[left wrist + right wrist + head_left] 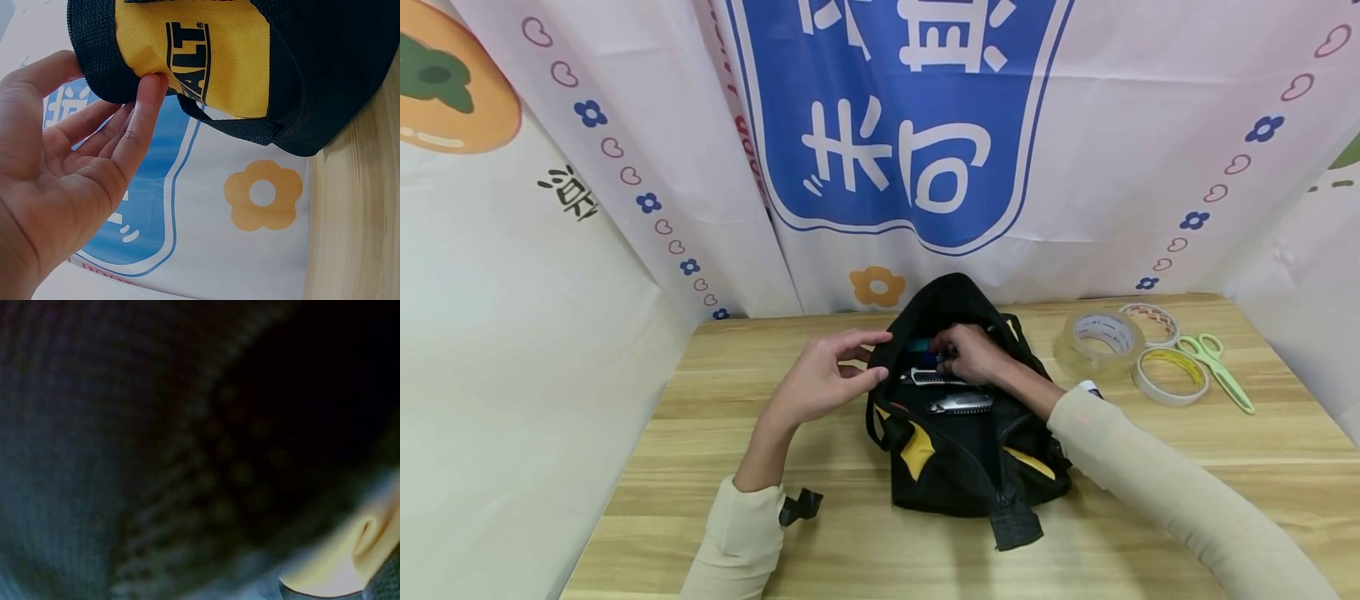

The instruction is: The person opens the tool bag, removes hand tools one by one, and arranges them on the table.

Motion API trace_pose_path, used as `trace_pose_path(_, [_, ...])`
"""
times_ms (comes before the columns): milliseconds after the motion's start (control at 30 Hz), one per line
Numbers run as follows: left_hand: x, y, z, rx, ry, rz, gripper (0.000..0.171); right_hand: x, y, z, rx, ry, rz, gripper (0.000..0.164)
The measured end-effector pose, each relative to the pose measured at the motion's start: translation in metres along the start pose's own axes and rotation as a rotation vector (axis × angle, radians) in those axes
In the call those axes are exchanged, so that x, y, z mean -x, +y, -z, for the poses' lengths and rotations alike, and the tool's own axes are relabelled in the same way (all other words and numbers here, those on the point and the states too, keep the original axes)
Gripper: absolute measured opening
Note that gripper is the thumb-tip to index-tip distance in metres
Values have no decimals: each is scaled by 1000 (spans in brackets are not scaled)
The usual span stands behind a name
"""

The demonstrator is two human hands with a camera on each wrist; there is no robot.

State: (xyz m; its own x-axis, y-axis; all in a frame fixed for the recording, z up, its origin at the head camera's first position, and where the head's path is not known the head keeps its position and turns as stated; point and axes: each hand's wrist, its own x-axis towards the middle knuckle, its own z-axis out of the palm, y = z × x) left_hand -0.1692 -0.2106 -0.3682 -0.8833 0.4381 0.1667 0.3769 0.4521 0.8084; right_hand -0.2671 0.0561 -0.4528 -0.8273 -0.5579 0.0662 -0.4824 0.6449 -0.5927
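The white knife [923, 377] lay crosswise, toward the bench's [715, 400] front edge from your nearer right hand [973, 354], whose hold was unclear; your left hand [820, 377] pinched the bag [946, 477].

The mouth of the black-and-yellow fabric bag [940, 487] gapes, but the right hand [973, 354] fills its upper part and that forearm crosses the right rim. Dark fabric crowds the right wrist view. At left, the left hand [823, 379] obstructs the rim. Passage remains from the front, over the grey-silver ridged-handle cutter [962, 404]. The white printed cloth backdrop [1075, 267] limits the rear. Rightward, the wide clear tape roll [1066, 360] and pale-green scissors [1231, 385] obstruct the tabletop.
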Motion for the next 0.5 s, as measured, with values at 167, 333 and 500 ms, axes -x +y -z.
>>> trace_pose_path(167, [0, 1, 0, -2, -1, 0, 44, 1, 1, 0, 10, 18, 28, 20])
trace_pose_path(333, [1, 1, 0, -5, -1, 2, 44, 3, -2, 1, -6, 36, 42, 17])
trace_pose_path(500, [0, 1, 0, 1, 2, -2, 44, 6, -8, 6, -38, 55, 42, 19])
